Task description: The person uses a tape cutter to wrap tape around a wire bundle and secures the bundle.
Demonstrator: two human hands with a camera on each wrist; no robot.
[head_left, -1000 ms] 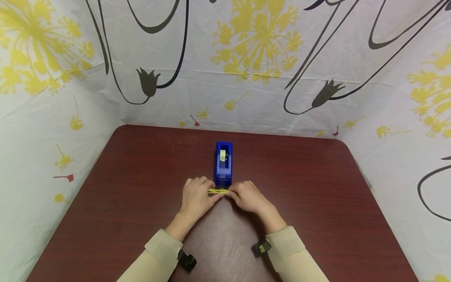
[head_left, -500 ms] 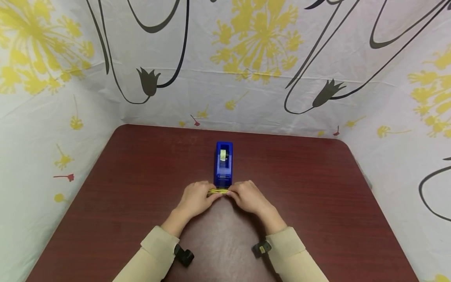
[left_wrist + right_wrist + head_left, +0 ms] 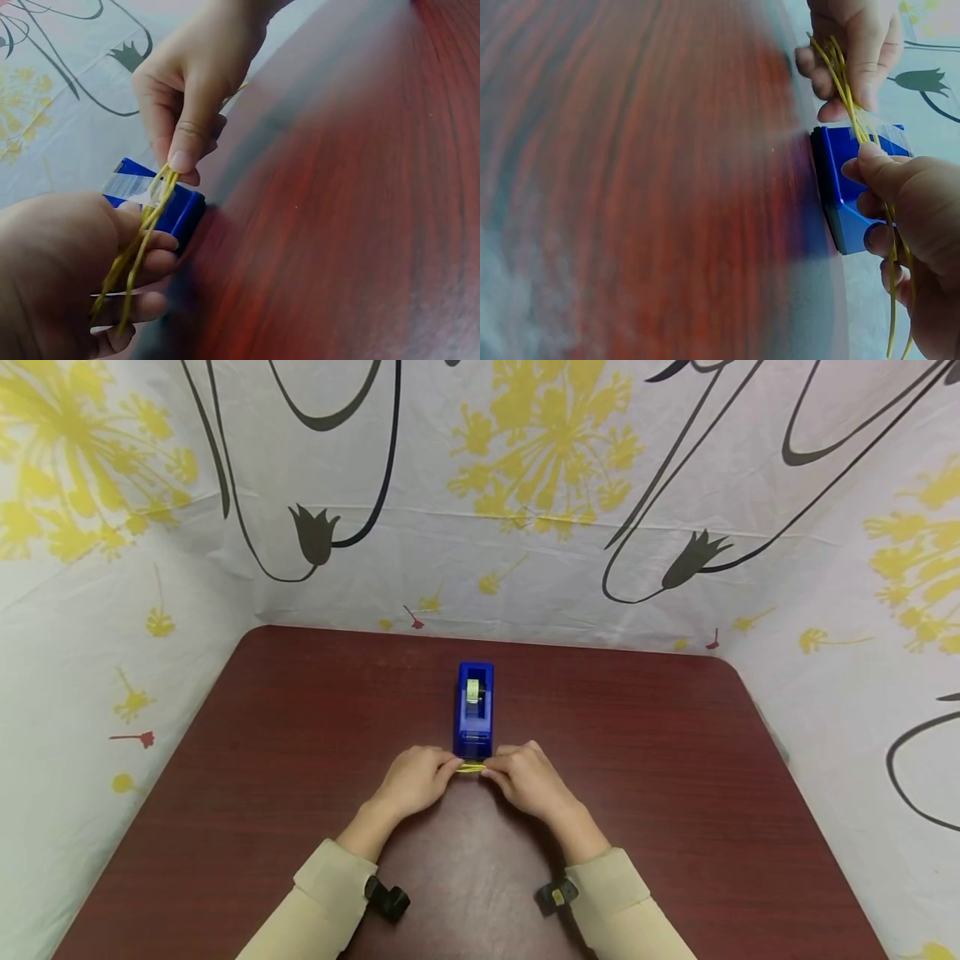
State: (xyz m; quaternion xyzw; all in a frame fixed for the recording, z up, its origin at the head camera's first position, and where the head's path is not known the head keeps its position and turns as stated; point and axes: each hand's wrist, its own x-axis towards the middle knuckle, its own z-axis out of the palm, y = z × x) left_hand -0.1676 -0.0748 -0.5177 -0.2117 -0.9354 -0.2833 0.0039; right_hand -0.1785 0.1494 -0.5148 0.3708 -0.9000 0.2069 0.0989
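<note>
A bundle of thin yellow cords (image 3: 471, 767) stretches between my two hands, just in front of the blue tape dispenser (image 3: 474, 714). My left hand (image 3: 417, 778) pinches the bundle near its middle with thumb and fingers; loose cord ends lie along its fingers in the left wrist view. Thumb and forefinger of my right hand (image 3: 531, 782) pinch the other part, and cord tails (image 3: 892, 300) hang past that palm. Between the hands, a strip of clear tape (image 3: 881, 129) lies against the cords, over the dispenser's front. Whether it is still joined to the roll is unclear.
The dark red wooden table (image 3: 660, 760) spreads out around the hands. White cloth with yellow and grey flower prints (image 3: 555, 568) hangs behind the table and at both sides. A black wrist camera (image 3: 387, 899) sits at each cuff.
My left hand has drawn lower and its fingertips have shifted right along the cords, from a wider grasp to a closer pinch. The right hand and the dispenser have stayed nearly still.
</note>
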